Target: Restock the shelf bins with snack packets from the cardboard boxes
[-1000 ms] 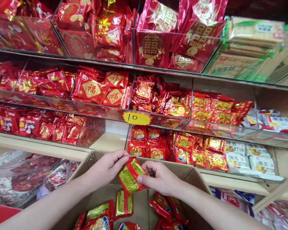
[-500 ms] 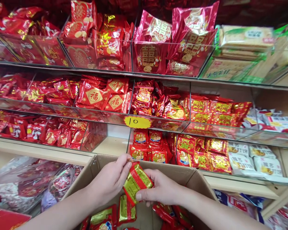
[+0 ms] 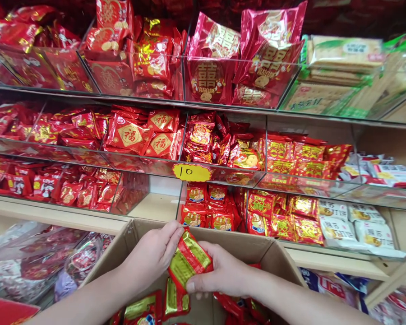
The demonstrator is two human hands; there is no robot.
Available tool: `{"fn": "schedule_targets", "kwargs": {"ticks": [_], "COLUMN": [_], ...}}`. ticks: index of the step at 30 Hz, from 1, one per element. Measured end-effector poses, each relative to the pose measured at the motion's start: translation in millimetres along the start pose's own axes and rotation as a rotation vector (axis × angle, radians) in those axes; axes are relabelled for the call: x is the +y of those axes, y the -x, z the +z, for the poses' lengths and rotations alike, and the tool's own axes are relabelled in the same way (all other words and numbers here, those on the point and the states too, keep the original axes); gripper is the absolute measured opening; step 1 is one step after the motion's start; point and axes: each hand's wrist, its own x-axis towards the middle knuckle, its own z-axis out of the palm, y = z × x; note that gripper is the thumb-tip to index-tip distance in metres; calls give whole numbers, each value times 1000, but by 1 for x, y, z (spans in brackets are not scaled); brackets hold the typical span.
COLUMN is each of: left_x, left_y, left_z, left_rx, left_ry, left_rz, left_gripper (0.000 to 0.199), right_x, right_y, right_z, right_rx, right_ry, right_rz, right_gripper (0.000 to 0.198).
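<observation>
Right hand (image 3: 225, 271): holding a red-gold packet (image 3: 189, 259), biscuits perhaps
Left hand (image 3: 155, 253): pinching its corner
Best grip: light, above the cardboard box (image 3: 257, 247)

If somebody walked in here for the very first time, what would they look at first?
Probably the bright yellow tag marked "10", near the middle of the view on the front of the middle shelf. Below it, the left hand and right hand hold a red-and-gold packet over an open cardboard box. High up, big shiny pink packets stand out on the top shelf.
</observation>
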Motion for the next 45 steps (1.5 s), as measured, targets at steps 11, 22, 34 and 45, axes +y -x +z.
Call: {"fn": "schedule_targets", "kwargs": {"ticks": [11,22,34,45], "left_x": [6,2,10,7], "left_y": [-3,-9,-3,-5], "left_z": [-6,1,-15,-11], "left_rx": [169,203,-314,-52], "left_ry": [160,406,1058,979], "left_rz": [-92,-148,-364,-31], "left_gripper": [26,30,47,59], "right_x": [-17,-25,-31,-20], "right_y": [2,8,27,7], "right_z": [-4,-10,-30,-32], "right_rx": [91,99,319,430], "right_ry": [-159,-57,1559,145], "right_rz": [-22,-113,-713,-320], "right_gripper": [54,42,33,43]}}
